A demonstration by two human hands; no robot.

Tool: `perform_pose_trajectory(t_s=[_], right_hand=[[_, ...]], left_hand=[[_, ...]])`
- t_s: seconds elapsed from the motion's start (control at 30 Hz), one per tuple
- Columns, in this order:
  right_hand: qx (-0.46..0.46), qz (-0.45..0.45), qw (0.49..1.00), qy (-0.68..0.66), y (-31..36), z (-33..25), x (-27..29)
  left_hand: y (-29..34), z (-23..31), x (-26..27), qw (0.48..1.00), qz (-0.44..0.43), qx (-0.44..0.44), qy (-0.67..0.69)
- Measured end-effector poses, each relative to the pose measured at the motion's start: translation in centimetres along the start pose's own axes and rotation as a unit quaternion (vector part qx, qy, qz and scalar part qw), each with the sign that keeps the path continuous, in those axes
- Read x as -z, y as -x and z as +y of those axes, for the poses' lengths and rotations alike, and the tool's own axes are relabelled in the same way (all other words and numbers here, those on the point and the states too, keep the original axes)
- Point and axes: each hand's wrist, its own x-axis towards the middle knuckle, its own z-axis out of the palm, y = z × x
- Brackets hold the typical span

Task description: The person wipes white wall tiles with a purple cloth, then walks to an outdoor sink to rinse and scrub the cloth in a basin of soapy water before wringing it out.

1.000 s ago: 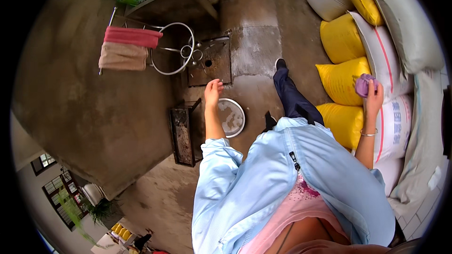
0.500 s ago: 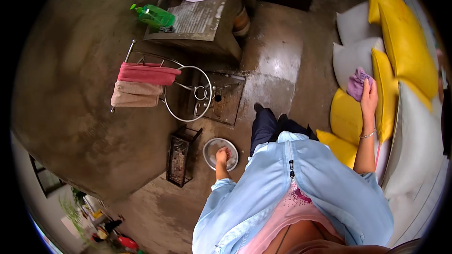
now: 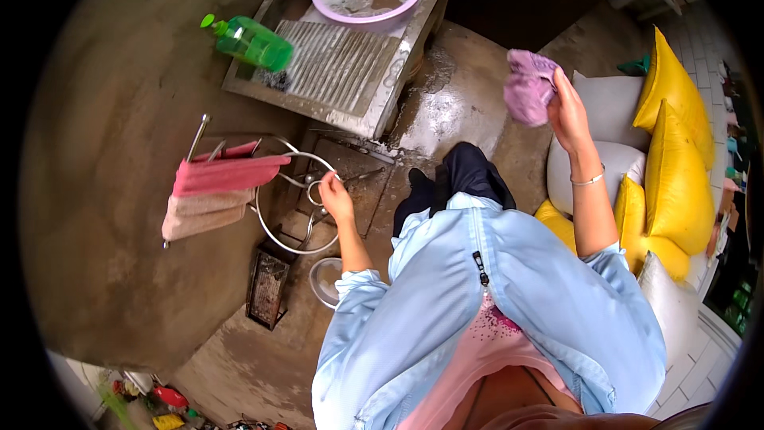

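Note:
My right hand (image 3: 567, 107) is closed on a crumpled purple cloth (image 3: 529, 89), held up in front of the grey sacks. A thin bracelet circles that wrist. My left hand (image 3: 337, 199) overlaps the right rim of a metal washbasin stand (image 3: 280, 248), its fingers partly curled. Whether they touch or grip the rim I cannot tell. On the stand's bars hang a red towel (image 3: 231, 173) and a beige towel (image 3: 205, 213). A grey basin (image 3: 325, 293) sits on the floor, partly covered by my left sleeve.
Ahead, a concrete sink (image 3: 370, 119) with a ridged washboard holds a pink basin (image 3: 321, 4) of suds. A green pump bottle (image 3: 253, 42) lies on its edge. Yellow sacks (image 3: 683, 195) and grey sacks (image 3: 609, 111) are piled at right. A dark metal frame (image 3: 267, 291) stands beside the floor basin.
My right hand has carried the purple cloth left, away from the sacks. My left hand has moved from over the floor basin to the stand's rim. The view has shifted closer to the sink.

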Motion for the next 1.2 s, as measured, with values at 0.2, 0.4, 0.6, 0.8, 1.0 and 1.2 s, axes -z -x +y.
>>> perform_pose_trajectory(t_s=[0.2, 0.4, 0.6, 0.8, 1.0, 1.2], right_hand=[[-0.075, -0.187, 0.962, -0.184, -12.3, -3.8, -5.8], [-0.166, -0.269, 0.940, -0.125, -26.7, -3.3, -11.8], [-0.284, -0.315, 0.905, -0.026, -34.9, -2.7, -17.4], [0.164, -0.396, 0.805, 0.410, -45.5, 4.4, -17.7], [0.329, -0.460, 0.525, 0.636, -50.3, 17.3, -11.0], [-0.124, -0.505, 0.468, 0.714, -54.6, 19.2, -10.1]], left_hand=[[-10.7, 16.4, -4.6, 0.996, 0.003, -0.061, 0.063], [-13.5, 19.8, -8.4, 0.967, 0.015, 0.089, 0.236], [-18.1, 29.4, -15.0, 0.942, -0.022, 0.106, 0.319], [-18.3, 29.0, -17.2, 0.957, -0.031, 0.163, 0.240], [-13.7, 23.5, -16.5, 0.904, 0.067, 0.319, 0.278], [-13.1, 24.4, -16.3, 0.887, 0.083, 0.358, 0.281]])
